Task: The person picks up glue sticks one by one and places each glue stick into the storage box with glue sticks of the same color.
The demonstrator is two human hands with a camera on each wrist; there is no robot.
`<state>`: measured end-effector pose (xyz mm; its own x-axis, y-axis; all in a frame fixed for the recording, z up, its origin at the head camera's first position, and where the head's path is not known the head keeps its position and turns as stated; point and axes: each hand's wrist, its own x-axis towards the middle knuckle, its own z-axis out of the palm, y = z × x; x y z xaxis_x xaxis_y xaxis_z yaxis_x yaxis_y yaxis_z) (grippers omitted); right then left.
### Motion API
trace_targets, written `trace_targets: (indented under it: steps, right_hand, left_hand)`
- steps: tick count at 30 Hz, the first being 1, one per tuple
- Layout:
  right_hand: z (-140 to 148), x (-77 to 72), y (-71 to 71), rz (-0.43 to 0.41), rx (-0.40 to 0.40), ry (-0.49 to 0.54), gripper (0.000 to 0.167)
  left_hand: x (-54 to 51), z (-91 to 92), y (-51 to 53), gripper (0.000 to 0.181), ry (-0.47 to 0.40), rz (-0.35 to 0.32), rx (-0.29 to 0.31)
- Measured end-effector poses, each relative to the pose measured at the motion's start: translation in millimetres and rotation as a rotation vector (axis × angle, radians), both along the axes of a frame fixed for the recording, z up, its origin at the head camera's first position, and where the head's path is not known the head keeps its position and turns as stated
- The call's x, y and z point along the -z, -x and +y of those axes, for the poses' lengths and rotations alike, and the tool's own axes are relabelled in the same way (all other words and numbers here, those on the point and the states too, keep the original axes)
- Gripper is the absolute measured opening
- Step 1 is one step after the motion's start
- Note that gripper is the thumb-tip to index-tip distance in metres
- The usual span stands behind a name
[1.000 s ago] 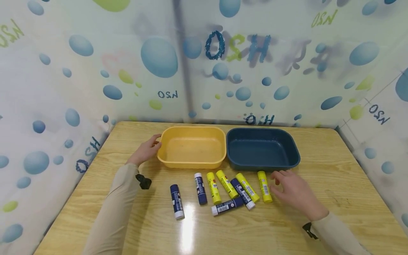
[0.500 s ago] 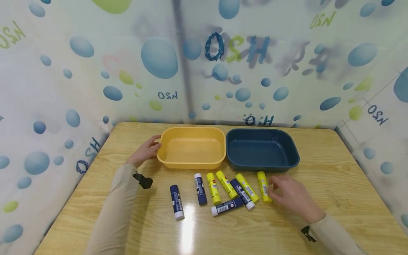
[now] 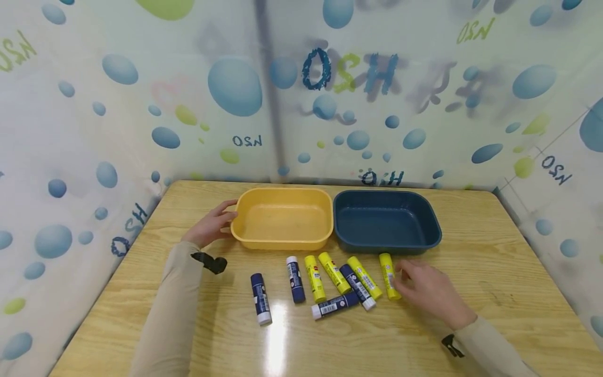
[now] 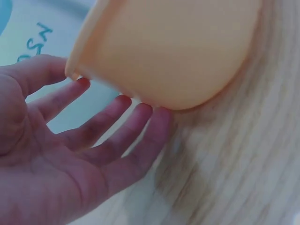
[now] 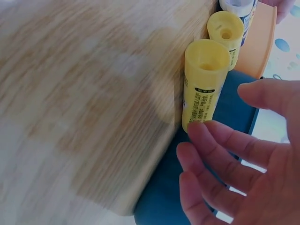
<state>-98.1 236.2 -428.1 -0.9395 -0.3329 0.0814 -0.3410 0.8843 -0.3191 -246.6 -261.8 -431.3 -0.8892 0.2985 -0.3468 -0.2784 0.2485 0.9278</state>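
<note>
My left hand point(image 3: 210, 225) rests its fingertips on the left end of an orange-yellow plastic bin point(image 3: 282, 245); the left wrist view has its fingers point(image 4: 117, 136) nearly straight against the bin's outer wall. My right hand point(image 3: 431, 290) is beside the rightmost yellow glue stick point(image 3: 389, 276). In the right wrist view the fingertips are at that glue stick's point(image 5: 199, 101) side, with the thumb point(image 5: 262, 93) apart from it; whether they touch, I cannot tell. More yellow glue sticks point(image 3: 315, 277) and several navy ones with white ends point(image 3: 261, 298) lie scattered in front of the bins.
A dark blue bin point(image 3: 388, 248) stands against the right side of the orange-yellow one. Both sit near the back of a wooden table point(image 3: 499, 272), before a wall covering point(image 3: 301, 120) printed with blue and green drops.
My right hand has come down and slightly left from the blue bin's front edge to the rightmost yellow glue stick. The left hand stays at the orange-yellow bin, and the glue sticks keep their places.
</note>
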Motion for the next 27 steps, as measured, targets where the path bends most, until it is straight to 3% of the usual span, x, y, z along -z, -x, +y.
trace_targets:
  steps: [6, 18, 27]
  right_hand:
    - [-2.6, 2.5, 3.5, -0.038, 0.038, 0.008, 0.018]
    - [-5.2, 0.9, 4.7, -0.113, 0.073, 0.006, 0.021]
    - [-5.9, 2.4, 6.2, -0.121, 0.068, 0.029, 0.023]
  left_hand:
    - [-0.7, -2.1, -0.1, 0.059, -0.114, -0.067, -0.004]
    - [-2.6, -3.0, 1.7, 0.059, -0.198, -0.16, -0.07]
    - [-2.6, -3.0, 3.3, 0.057, -0.247, -0.218, -0.105]
